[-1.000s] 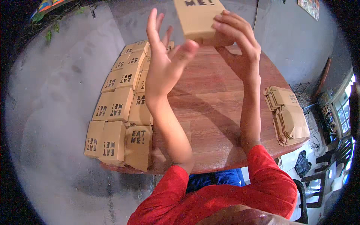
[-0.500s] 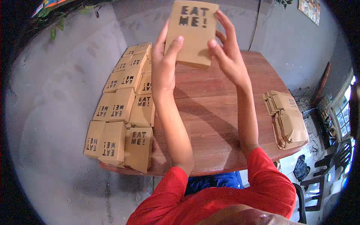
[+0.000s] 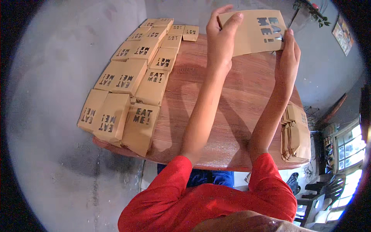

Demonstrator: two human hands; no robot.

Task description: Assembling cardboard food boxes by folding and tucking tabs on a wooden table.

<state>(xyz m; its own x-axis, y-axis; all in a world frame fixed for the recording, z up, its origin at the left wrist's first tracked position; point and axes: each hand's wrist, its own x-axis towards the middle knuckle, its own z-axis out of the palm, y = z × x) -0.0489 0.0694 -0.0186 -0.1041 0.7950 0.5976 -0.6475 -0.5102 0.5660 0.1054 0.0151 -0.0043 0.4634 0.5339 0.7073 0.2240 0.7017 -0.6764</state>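
Above the far part of the table I hold a brown cardboard box [image 3: 249, 36] with dark block lettering, turned sideways so the letters run downward. My left hand [image 3: 224, 40] is closed on its left end, the thumb across the face and the fingers mostly behind. At the right end, beside the lettering, my right hand [image 3: 290, 52] grips the edge; some of its fingers are hidden. Several similar lettered boxes [image 3: 152, 85] stand in rows along the table's left side, some of them stacked.
The reddish-brown wooden table [image 3: 216, 135] lies beneath my forearms. A pile of flat, folded brown cardboard [image 3: 299, 141] sits at its right edge. A grey wall [image 3: 50, 96] borders the left side. Dark plastic chairs [image 3: 334, 187] stand at the lower right near a window [image 3: 349, 145].
The box has turned about a quarter turn clockwise in my hands and shifted to the right. My right hand has closed onto its lettered end. The whole view has shifted too.
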